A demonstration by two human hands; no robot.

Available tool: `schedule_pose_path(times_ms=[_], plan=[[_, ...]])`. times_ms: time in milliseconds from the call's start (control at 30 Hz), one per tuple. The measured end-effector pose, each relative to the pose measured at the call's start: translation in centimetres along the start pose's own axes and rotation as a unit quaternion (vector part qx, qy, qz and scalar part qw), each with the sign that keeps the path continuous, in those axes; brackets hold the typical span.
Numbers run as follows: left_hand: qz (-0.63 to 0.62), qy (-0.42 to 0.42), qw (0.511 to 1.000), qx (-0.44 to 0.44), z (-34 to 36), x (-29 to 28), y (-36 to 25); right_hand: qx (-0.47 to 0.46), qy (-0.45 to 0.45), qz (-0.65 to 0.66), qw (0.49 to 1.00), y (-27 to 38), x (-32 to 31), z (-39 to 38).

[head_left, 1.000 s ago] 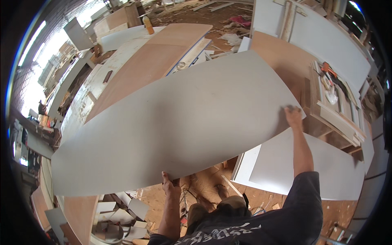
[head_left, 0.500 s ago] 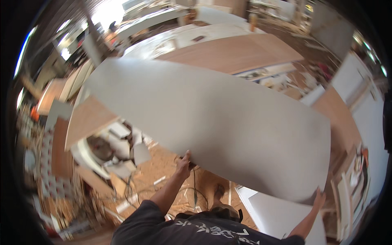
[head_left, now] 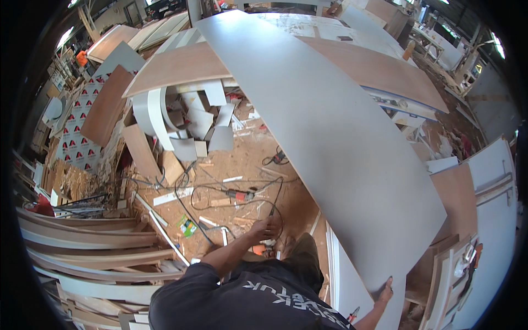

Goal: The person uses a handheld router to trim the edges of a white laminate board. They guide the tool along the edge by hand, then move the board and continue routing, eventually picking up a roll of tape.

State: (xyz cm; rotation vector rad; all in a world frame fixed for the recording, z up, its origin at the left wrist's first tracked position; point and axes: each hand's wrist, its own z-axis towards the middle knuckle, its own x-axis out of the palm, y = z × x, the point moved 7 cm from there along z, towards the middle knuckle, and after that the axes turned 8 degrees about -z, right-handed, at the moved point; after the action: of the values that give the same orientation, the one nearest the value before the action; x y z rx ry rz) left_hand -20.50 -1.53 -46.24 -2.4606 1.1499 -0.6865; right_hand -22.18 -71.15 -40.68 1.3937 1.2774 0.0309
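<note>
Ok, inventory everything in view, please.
Large panel: one, grey, centre to lower right
Wood sheet: count unclear, brown, partly beneath large panel
Curved boards: several, brown and white, lower left
Offcuts: many, mostly grey-white, upper-left floor
Power tool: at least one, red and dark, mid-floor
Cables: uncountable, black, floor
Packet: one, green, floor
Bottle: one, orange, upper right
Shirt: one, dark, bottom centre
Left hand: one, bare, low centre, off large panel
Right hand: one, bare, on large panel's lower end

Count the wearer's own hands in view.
2. Left hand: over the littered floor, off the large grey panel. Right hand: on that panel's near end, some fingers hidden. Neither hand is fully hidden.
</note>
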Motion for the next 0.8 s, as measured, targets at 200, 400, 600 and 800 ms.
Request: schedule_pose_path(times_ms=[200, 400, 600, 800], plan=[[0.468, -0.145, 0.868, 0.081, -5.1, -17.8, 7.2, 0.005, -0.015, -0.029, 0.999, 0.1, 0.2, -4.4], [0.499, -0.237, 0.833, -0.025, -13.2, -30.8, 22.2, -0.032, 0.062, -0.031, 0.997, 0.9, 0.9, -6.3], [0.46, -0.156, 0.867, 0.116, -15.2, -21.8, 27.2, -0.096, 0.131, -0.06, 0.985, -1.9, 2.7, -11.9], [0.169, 0.119, 0.972, 0.115, -22.7, -2.9, 27.7, -0.003, 0.406, 0.096, 0.909, -7.5, 6.1, -28.5]])
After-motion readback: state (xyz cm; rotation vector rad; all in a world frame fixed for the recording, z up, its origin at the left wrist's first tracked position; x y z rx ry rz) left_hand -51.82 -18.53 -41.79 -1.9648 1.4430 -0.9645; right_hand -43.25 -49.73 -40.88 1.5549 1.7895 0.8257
